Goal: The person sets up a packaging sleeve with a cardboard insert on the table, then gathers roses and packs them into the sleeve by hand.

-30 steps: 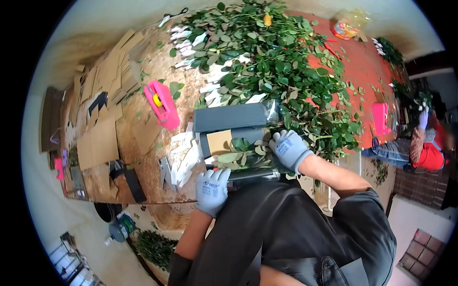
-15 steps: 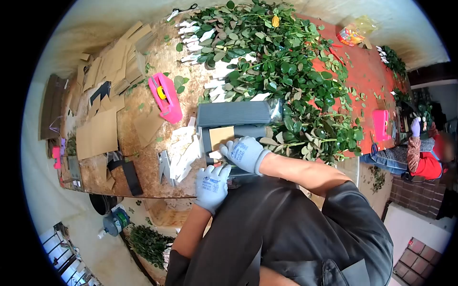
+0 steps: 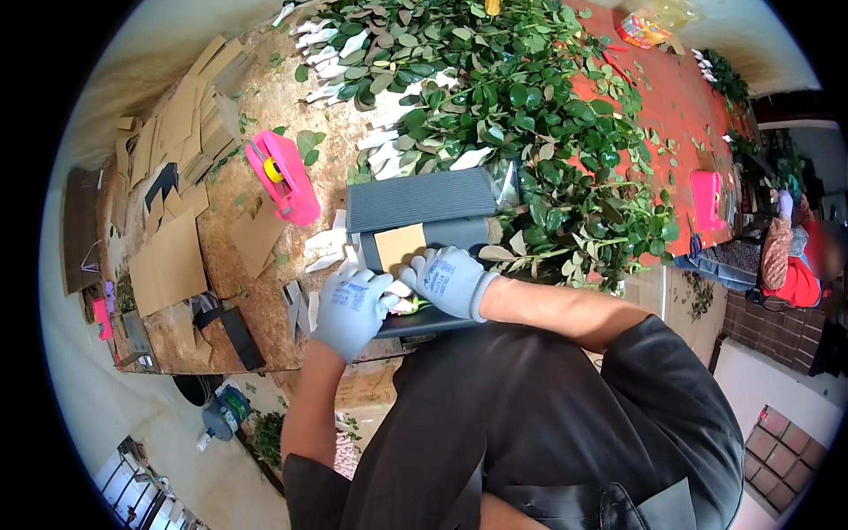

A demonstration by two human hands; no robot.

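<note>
White and small, the wrapped bit [image 3: 400,289] sits between the two hands, over a black stand [image 3: 428,321]. The left hand [image 3: 349,309] and the right hand [image 3: 449,281] wear pale gloves and curl their fingers beside it; I cannot tell if either pinches it. Brown card [image 3: 399,245] lies just past them, then a ridged dark block [image 3: 422,201] near leafy stems [image 3: 530,124].

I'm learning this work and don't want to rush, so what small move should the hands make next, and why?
Probably straighten the small white piece before reaching elsewhere: the left hand and right hand are on either side of it, while the pink tape dispenser lies apart from both.
</note>
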